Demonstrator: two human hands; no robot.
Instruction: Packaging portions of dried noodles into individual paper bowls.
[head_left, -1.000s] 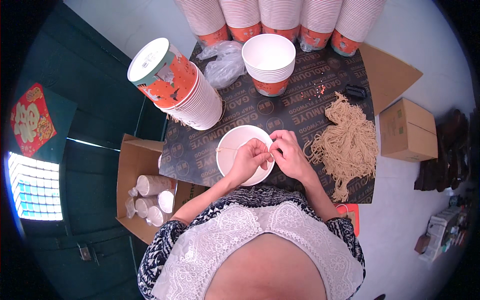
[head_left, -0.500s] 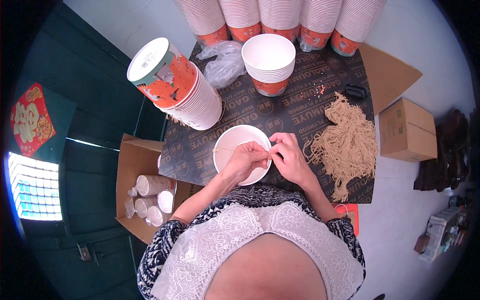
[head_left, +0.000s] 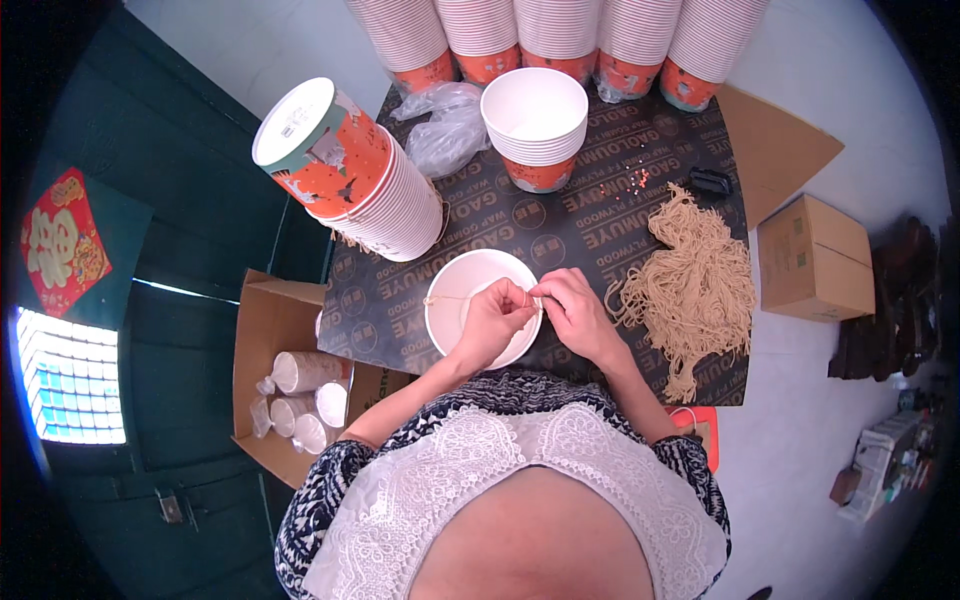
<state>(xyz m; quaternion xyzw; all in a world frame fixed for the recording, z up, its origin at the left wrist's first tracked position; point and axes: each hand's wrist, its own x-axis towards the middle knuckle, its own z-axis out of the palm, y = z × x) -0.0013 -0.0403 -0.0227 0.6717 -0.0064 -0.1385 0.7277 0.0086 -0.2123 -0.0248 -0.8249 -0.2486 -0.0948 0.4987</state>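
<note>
A white paper bucket [head_left: 441,322] stands at the table's near edge, its open top facing up. A thin tan cord [head_left: 452,298] runs from the left side of its rim across the opening to my fingers. My left hand [head_left: 493,322] is over the bucket, thumb and fingers pinched on the cord. At the right side of the rim, my right hand [head_left: 578,315] is closed with its fingertips on the cord there, close to the left fingertips. The exact knot or loop between the fingertips is too small to make out. Right of my hands lies a heap of tan cords [head_left: 705,290].
A tall tilted stack of orange-patterned buckets [head_left: 350,170] stands left, a shorter stack [head_left: 540,130] beyond my hands. Clear plastic bags [head_left: 440,135], small scattered bits [head_left: 638,180] and a black object [head_left: 710,182] lie on the table. Wrapped stacks fill a carton [head_left: 262,345] at left.
My left fingers have lifted and shifted slightly, and the fingertips of both hands have moved a little at the rim. The bucket has barely shifted left.
</note>
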